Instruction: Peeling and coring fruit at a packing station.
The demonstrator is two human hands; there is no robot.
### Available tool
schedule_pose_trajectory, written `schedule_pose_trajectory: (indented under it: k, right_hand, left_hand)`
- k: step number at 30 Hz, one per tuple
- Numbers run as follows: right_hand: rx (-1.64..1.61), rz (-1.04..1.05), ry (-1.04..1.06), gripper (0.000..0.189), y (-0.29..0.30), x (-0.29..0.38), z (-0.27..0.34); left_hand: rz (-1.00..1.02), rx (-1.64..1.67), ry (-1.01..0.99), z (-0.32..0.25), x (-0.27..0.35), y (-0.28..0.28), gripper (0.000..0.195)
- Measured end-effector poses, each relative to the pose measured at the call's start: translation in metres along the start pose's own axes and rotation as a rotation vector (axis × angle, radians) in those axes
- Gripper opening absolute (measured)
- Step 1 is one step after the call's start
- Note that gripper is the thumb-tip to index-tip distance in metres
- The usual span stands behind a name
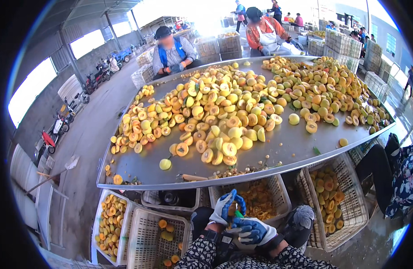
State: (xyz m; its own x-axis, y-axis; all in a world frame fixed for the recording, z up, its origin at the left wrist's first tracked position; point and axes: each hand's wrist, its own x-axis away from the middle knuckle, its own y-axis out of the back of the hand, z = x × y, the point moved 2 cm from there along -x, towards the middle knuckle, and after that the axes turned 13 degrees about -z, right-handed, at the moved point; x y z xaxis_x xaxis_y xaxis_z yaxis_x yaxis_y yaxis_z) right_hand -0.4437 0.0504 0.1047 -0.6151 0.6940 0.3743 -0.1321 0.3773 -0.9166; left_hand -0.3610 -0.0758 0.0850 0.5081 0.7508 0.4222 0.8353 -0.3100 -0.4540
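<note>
Both my hands wear blue-and-white coated gloves, held over my lap below the near edge of a metal table (293, 148). My right hand (255, 230) is closed around a small tool with a green handle (239, 214); a short metal tip points up from it. Just left of it, my left hand (224, 207) has fingers and thumb curved in a C around the tip; whether a piece of fruit sits in it I cannot tell. Behind them, a plastic crate (285, 201) holds orange fruit scraps (260, 201). Halved yellow stone fruits (206, 111), apricot-like, lie heaped on the table.
Crates with fruit halves stand at left (96, 215), at near left (159, 213) and at right (352, 201). Pits and scraps (240, 171) line the table's near edge. Two people (172, 53) sit across it; another person's floral clothing (403, 181) shows at right.
</note>
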Motion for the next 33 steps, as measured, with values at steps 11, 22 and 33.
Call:
schedule_pose_trajectory:
  k: [11, 22, 33]
  right_hand:
    - [-0.004, 0.020, 0.097, 0.027, 0.023, -0.007, 0.015]
    - [0.121, -0.085, 0.136, 0.026, 0.038, 0.002, 0.019]
    - [0.691, -0.799, 0.526, 0.022, 0.038, 0.010, 0.056]
  left_hand:
    - [0.031, 0.021, 0.127, 0.003, -0.023, -0.013, 0.036]
    - [0.041, -0.336, 0.139, 0.021, -0.041, -0.014, 0.037]
    - [-0.297, 0.181, -0.003, 0.036, -0.066, 0.006, 0.041]
